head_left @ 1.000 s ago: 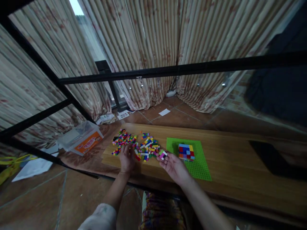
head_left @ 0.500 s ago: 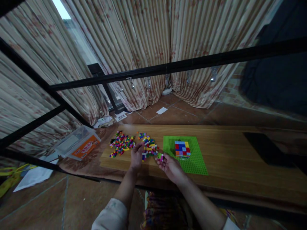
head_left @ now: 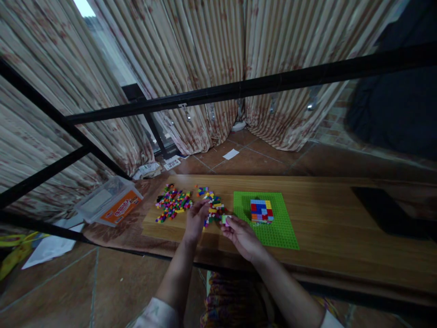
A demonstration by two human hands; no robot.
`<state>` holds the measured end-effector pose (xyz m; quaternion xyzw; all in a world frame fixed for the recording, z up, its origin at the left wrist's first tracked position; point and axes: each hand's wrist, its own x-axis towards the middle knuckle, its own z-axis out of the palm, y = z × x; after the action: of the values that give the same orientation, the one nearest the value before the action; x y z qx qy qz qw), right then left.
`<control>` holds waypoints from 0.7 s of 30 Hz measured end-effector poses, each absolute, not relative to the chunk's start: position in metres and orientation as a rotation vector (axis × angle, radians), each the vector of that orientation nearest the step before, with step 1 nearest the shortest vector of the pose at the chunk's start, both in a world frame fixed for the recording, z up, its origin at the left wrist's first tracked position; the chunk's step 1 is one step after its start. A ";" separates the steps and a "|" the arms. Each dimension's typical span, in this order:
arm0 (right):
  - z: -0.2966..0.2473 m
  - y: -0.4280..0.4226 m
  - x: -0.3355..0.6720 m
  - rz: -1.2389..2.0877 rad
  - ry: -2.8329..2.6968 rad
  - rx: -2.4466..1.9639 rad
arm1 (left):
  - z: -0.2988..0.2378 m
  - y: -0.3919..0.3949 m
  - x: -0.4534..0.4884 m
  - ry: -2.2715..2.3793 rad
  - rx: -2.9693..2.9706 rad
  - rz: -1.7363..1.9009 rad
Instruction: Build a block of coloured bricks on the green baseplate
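Observation:
My right hand [head_left: 241,235] is closed on a few joined toy bricks [head_left: 226,221], light green and pink, in front of the near left corner of the green baseplate [head_left: 287,234]. My left hand [head_left: 195,221] reaches over the smaller scatter of loose bricks [head_left: 215,212], fingertips drawn together; whatever is between them is too small to make out. On the baseplate stands a square brick block [head_left: 261,211] in blue, red, yellow and orange. Left of my left hand spreads a larger pile of mixed bricks [head_left: 173,203].
A clear plastic box [head_left: 109,200] with an orange label is at the left end of the wooden board [head_left: 324,218]. Towards the right end lies a dark flat object [head_left: 389,212]. A black metal rail [head_left: 218,93] crosses beyond the board, in front of curtains [head_left: 205,45].
My left hand has shifted slightly right over the loose bricks. The joined bricks in my right hand are turned a little and raised slightly. The camera view has shifted a little.

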<state>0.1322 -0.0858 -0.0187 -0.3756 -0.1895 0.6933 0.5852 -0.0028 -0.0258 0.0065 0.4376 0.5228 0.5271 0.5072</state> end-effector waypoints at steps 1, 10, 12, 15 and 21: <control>-0.018 -0.086 0.131 1.601 -0.458 -0.877 | 0.009 -0.033 0.000 1.251 1.112 1.222; -0.024 -0.091 0.122 1.500 -0.664 -0.966 | -0.008 -0.078 0.011 1.232 1.027 1.058; -0.026 -0.093 0.120 1.452 -0.675 -1.009 | -0.008 -0.081 0.010 1.248 1.013 1.051; -0.027 -0.097 0.118 1.379 -0.730 -1.065 | -0.005 -0.086 0.010 1.267 1.025 1.064; -0.023 -0.103 0.120 1.283 -0.828 -1.109 | 0.004 -0.096 0.013 1.268 1.005 1.068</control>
<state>0.1200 -0.1032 -0.0225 -0.4759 -0.3554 0.5504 0.5867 0.0132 -0.0960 0.0038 0.4273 0.5393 0.4541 0.5660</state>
